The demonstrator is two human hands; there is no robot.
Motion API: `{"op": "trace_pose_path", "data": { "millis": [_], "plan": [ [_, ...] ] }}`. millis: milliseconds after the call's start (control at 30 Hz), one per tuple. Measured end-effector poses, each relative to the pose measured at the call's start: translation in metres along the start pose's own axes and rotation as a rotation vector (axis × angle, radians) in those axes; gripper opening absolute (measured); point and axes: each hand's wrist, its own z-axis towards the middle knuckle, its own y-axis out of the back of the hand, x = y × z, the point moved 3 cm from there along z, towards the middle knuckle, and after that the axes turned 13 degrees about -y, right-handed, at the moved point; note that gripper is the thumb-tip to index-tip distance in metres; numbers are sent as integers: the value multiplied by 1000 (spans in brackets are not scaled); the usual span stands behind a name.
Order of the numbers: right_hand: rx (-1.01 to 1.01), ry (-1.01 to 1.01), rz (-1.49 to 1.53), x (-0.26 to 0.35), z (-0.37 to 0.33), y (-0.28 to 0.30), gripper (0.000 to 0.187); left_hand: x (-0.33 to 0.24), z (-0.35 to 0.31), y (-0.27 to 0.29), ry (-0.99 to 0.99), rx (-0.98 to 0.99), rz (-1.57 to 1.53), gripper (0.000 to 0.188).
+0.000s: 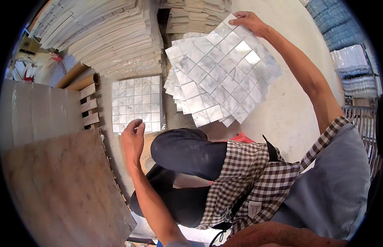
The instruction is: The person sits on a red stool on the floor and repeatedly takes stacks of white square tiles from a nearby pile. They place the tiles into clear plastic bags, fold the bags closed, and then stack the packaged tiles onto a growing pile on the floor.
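Observation:
My right hand [250, 24] grips the far corner of a white-and-grey marble mosaic tile sheet [222, 66], its thumb on the upper face. The sheet lies turned cornerwise over a loose, fanned pile of similar sheets [191, 96], whose corners stick out at different angles. To the left stands a squared stack of mosaic sheets [136, 99] with a smaller grid of square tiles on top. My left hand [133, 140] is at the near edge of that stack, fingers loosely bent and apart, holding nothing. Whether its fingertips touch the tiles I cannot tell.
Tall stacks of tile sheets [117, 45] rise at the far left, with more sheets [195, 18] beyond. Cardboard tubes [82, 80] and a wooden pallet [89, 105] lie left. A brown stone-like slab [64, 185] fills the near left. Wrapped bundles [352, 61] line the right.

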Motion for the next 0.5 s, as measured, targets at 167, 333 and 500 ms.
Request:
{"op": "trace_pose_path", "data": {
  "millis": [167,333,500],
  "plan": [
    [-45,-140,-301,20,0,-5,41,-26,16,-15,-67,-102,-126,26],
    [-79,-20,-323,39,-49,-12,30,-59,18,-40,-187,-154,-231,23],
    [-39,156,-299,100,-137,-31,33,-70,5,-70,-92,-106,-706,21]
  ]
}}
